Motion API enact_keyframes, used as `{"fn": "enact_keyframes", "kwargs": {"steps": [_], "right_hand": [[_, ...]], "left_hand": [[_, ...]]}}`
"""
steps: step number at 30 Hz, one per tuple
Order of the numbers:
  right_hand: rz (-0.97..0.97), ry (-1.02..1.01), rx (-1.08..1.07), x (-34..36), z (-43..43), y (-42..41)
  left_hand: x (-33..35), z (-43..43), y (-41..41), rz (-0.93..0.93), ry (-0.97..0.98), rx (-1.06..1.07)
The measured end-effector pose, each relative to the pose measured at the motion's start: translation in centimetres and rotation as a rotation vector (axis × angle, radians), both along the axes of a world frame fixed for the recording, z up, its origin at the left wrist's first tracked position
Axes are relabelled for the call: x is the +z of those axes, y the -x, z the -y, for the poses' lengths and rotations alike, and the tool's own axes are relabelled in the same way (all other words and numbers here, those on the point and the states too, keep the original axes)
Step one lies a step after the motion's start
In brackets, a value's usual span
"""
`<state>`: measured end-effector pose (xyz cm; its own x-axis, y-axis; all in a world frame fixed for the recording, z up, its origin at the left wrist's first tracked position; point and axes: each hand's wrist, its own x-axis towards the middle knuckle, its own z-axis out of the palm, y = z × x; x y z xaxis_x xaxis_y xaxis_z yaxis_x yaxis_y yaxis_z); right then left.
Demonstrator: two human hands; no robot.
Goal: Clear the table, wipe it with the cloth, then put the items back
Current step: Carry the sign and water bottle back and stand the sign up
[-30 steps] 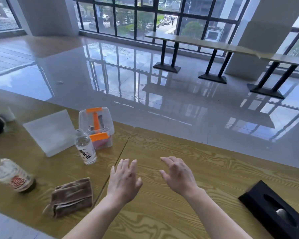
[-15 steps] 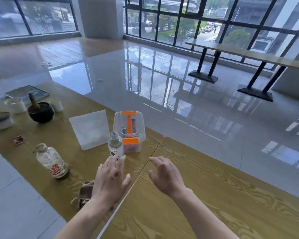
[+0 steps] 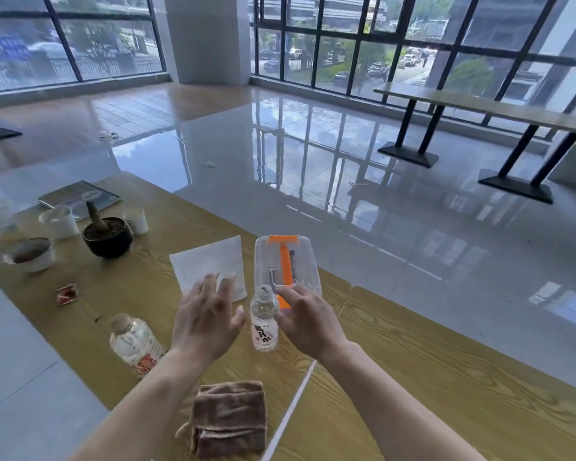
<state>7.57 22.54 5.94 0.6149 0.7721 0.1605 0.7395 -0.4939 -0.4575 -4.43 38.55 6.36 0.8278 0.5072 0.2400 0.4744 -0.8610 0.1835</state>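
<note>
A small clear water bottle (image 3: 264,319) stands on the wooden table (image 3: 446,377), between my two hands. My left hand (image 3: 207,319) hovers open just left of it, fingers spread over the corner of a white sheet (image 3: 210,262). My right hand (image 3: 308,322) is open just right of the bottle, in front of a clear box with an orange latch (image 3: 285,264). A folded brown cloth (image 3: 230,417) lies near the table's front edge. A second bottle with a red label (image 3: 135,346) lies tilted at the left.
Further left stand a dark bowl with a pestle (image 3: 107,235), white cups (image 3: 60,221), a white bowl (image 3: 30,254), a book (image 3: 80,197) and a small red packet (image 3: 68,293). A seam (image 3: 293,404) splits two tabletops. Beyond lies a glossy floor and another long table (image 3: 486,104).
The view has swung left, showing more of the left table. Both hands have moved forward and now flank the small water bottle; the cloth now lies between my forearms.
</note>
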Motion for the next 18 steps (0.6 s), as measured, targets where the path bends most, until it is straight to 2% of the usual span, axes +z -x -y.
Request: {"fn": "enact_keyframes", "kwargs": {"steps": [9, 18], "right_hand": [[0.051, 0.083, -0.07, -1.0, -6.3, -0.5], [0.093, 0.168, -0.097, -2.4, -7.8, -0.4]], "left_hand": [[-0.3, -9.3, -4.4, -0.148, -0.12, -0.07], [-1.0, -14.4, -8.9, -0.304, -0.121, -0.077]]}}
